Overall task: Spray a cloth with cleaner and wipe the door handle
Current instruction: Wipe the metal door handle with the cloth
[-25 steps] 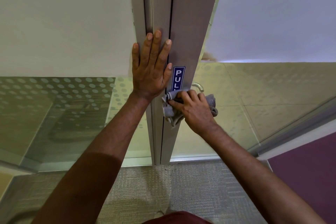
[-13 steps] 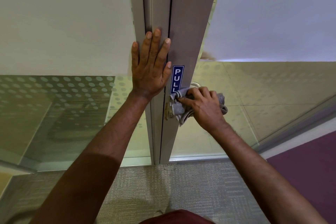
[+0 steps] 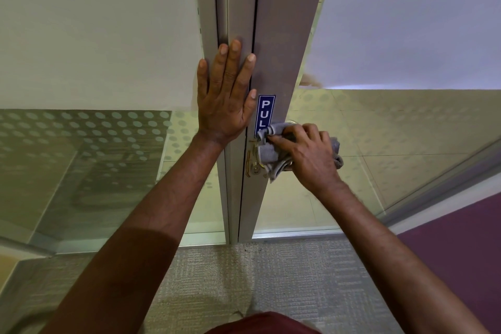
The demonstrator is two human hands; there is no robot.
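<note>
Head view: the left hand [image 3: 226, 102] lies flat, fingers spread, against the metal door frame [image 3: 238, 22]. The right hand [image 3: 309, 153] grips a grey cloth [image 3: 269, 153] bunched around the door handle [image 3: 291, 122], just below a blue PULL sticker [image 3: 266, 111]. Carpet [image 3: 244, 279] lies beneath.

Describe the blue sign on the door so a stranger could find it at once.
Start at the tall grey door stile running up the middle between the glass panels. Go down it to just right of the flat left hand and just above the grey cloth in the right hand. The blue sign is a narrow vertical sticker, the only lettered item here, reading PUL before the cloth hides the rest.
</note>
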